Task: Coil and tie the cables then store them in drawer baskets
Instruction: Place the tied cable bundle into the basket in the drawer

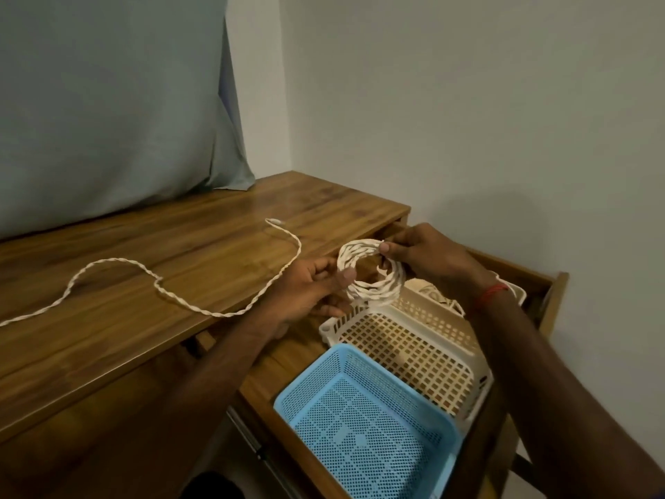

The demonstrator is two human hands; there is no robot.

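Dim indoor shot, soft even light.
Wall (467,102) in the upper right is brightest; a broad soft shadow falls on it at mid right. Desk (180,228) shows a faint sheen at centre, falling to near black lower left. Forearms (575,390) underexposed. Wide-angle bend at frame edges; fine detail looks soft and smeared, softest in the dark lower left.

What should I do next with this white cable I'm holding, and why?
Probably wind another loop onto the coil. The left hand grips the coil and the right hand pinches its top, but a long loose tail lies across the desk, so it looks too early to tie it.
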